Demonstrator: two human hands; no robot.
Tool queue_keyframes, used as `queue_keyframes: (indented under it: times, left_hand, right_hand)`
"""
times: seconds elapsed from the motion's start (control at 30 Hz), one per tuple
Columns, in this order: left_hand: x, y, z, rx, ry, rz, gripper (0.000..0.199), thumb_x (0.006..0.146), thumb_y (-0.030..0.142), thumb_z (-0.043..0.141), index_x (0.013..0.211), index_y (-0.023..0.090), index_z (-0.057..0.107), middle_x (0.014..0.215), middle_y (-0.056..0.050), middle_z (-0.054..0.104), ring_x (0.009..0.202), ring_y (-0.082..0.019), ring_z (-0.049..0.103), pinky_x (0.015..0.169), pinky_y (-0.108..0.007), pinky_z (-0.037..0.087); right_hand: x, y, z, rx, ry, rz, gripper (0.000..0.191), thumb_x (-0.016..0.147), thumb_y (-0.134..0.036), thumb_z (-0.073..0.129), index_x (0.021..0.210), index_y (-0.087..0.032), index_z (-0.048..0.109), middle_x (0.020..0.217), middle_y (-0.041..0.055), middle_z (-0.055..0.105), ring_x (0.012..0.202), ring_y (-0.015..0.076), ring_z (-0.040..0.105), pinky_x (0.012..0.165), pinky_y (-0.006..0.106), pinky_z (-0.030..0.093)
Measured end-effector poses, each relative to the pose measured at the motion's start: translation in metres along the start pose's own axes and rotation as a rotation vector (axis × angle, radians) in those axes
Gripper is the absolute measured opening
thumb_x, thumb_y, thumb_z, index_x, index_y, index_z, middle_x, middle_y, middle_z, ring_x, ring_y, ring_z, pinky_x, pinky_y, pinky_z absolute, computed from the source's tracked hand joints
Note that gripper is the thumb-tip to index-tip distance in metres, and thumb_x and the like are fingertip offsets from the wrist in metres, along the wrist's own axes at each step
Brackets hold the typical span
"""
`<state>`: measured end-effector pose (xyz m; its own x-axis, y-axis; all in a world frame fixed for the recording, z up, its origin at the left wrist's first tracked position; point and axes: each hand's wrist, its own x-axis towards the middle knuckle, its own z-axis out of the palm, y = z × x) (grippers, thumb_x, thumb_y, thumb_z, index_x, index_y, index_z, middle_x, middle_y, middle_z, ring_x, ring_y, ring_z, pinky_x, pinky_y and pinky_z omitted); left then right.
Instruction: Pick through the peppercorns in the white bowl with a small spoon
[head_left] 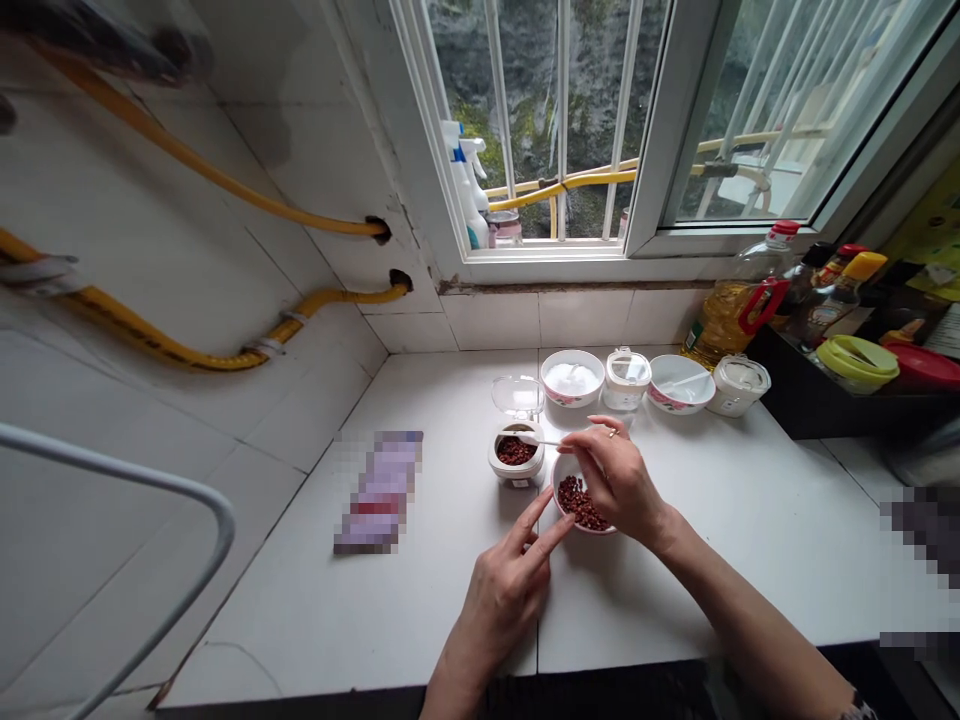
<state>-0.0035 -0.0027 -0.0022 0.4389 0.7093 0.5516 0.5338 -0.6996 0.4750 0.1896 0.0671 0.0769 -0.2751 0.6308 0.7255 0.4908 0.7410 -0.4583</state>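
Observation:
My right hand [616, 480] pinches the handle of a small white spoon [527, 438]. The spoon's head lies over the mouth of a white seasoning jar [517, 478], whose clear lid [517, 396] is flipped up. Dark red, peppercorn-like grains [516, 453] fill the jar. More of these grains lie in a small bowl [562, 470] beside it, partly hidden under my right hand. My left hand [516, 580] has its index and middle fingers stretched out, touching the near left side of the bowl.
Behind stand a bowl of white powder [572, 379], a lidded jar [627, 378], another bowl [681, 384] and a second jar [739, 385]. An oil bottle [731, 305] and sauce bottles are at right. A blurred purple packet [381, 492] lies left.

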Motion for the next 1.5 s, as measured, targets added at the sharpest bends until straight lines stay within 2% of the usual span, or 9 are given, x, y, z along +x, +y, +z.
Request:
queue_keyframes:
  times: [0.13, 0.33, 0.47, 0.67, 0.8, 0.9, 1.13, 1.33, 1.5]
  left_hand:
    - [0.000, 0.000, 0.000, -0.003, 0.005, 0.001, 0.065, 0.092, -0.003, 0.043, 0.150, 0.027, 0.050, 0.157, -0.014, 0.046, 0.086, -0.011, 0.070, 0.083, -0.025, 0.062]
    - [-0.001, -0.001, 0.000, 0.006, 0.009, 0.003, 0.064, 0.092, -0.002, 0.044, 0.149, 0.027, 0.050, 0.157, -0.014, 0.047, 0.087, -0.011, 0.071, 0.082, -0.024, 0.062]
    - [-0.001, -0.001, 0.000, 0.001, 0.014, -0.003, 0.064, 0.093, -0.002, 0.044, 0.148, 0.029, 0.051, 0.156, -0.014, 0.049, 0.087, -0.011, 0.071, 0.081, -0.023, 0.061]
    - [-0.002, -0.002, 0.001, 0.000, 0.016, 0.003, 0.064, 0.092, -0.003, 0.045, 0.148, 0.028, 0.052, 0.155, -0.015, 0.049, 0.088, -0.011, 0.070, 0.082, -0.023, 0.061]
    - [-0.001, -0.002, 0.000, -0.014, 0.017, 0.002, 0.063, 0.093, -0.003, 0.044, 0.147, 0.027, 0.052, 0.155, -0.016, 0.049, 0.087, -0.011, 0.070, 0.081, -0.023, 0.061]
    - [0.000, -0.001, 0.000, -0.012, 0.015, 0.001, 0.062, 0.093, -0.002, 0.044, 0.148, 0.028, 0.052, 0.155, -0.015, 0.049, 0.086, -0.010, 0.071, 0.081, -0.023, 0.061]
    - [-0.001, -0.001, 0.000, -0.002, 0.012, 0.000, 0.061, 0.094, -0.001, 0.044, 0.148, 0.028, 0.051, 0.155, -0.016, 0.049, 0.087, -0.011, 0.071, 0.080, -0.024, 0.061]
    - [-0.001, -0.001, 0.001, -0.011, 0.010, 0.005, 0.062, 0.094, -0.002, 0.044, 0.148, 0.028, 0.051, 0.156, -0.016, 0.048, 0.087, -0.011, 0.071, 0.081, -0.024, 0.061]
    - [-0.001, 0.000, 0.000, -0.013, 0.015, 0.009, 0.062, 0.093, -0.003, 0.043, 0.147, 0.026, 0.052, 0.156, -0.016, 0.047, 0.087, -0.011, 0.071, 0.083, -0.024, 0.061]
  right_hand:
    - [-0.001, 0.010, -0.023, -0.047, 0.085, 0.222, 0.018, 0.095, -0.016, 0.049, 0.093, -0.024, 0.066, 0.075, 0.0021, 0.076, 0.079, 0.0228, 0.069, 0.093, 0.042, 0.050]
    - [-0.014, 0.031, -0.034, -0.234, -0.212, 0.272, 0.019, 0.085, -0.012, 0.049, 0.076, -0.024, 0.062, 0.066, 0.0004, 0.070, 0.060, 0.0185, 0.058, 0.101, 0.046, 0.044]
    - [-0.018, 0.029, -0.025, -0.189, -0.289, 0.260, 0.021, 0.084, -0.011, 0.047, 0.077, -0.024, 0.062, 0.067, -0.0004, 0.070, 0.059, 0.0174, 0.057, 0.103, 0.046, 0.043]
    - [-0.015, 0.024, -0.026, -0.008, -0.203, 0.444, 0.020, 0.083, -0.015, 0.048, 0.073, -0.026, 0.061, 0.065, -0.0004, 0.071, 0.075, 0.0213, 0.065, 0.092, 0.039, 0.048]
    - [-0.011, 0.022, -0.032, 0.111, -0.150, 0.562, 0.018, 0.082, -0.018, 0.047, 0.070, -0.025, 0.059, 0.056, -0.0025, 0.068, 0.063, 0.0195, 0.063, 0.083, 0.036, 0.049]
    - [-0.009, 0.021, -0.034, 0.169, -0.125, 0.581, 0.019, 0.083, -0.020, 0.047, 0.071, -0.024, 0.060, 0.056, -0.0028, 0.068, 0.060, 0.0183, 0.063, 0.078, 0.034, 0.050]
    - [-0.010, 0.023, -0.030, 0.089, -0.116, 0.549, 0.018, 0.080, -0.019, 0.049, 0.067, -0.025, 0.060, 0.055, -0.0021, 0.067, 0.068, 0.0207, 0.065, 0.086, 0.037, 0.049]
    - [-0.010, 0.024, -0.031, 0.269, -0.105, 0.691, 0.014, 0.080, -0.024, 0.049, 0.072, -0.023, 0.062, 0.056, -0.0022, 0.066, 0.057, 0.0172, 0.063, 0.064, 0.029, 0.050]
    - [-0.010, 0.024, -0.031, 0.395, -0.091, 0.786, 0.012, 0.077, -0.028, 0.053, 0.074, -0.021, 0.062, 0.056, -0.0017, 0.065, 0.056, 0.0167, 0.061, 0.060, 0.028, 0.050]
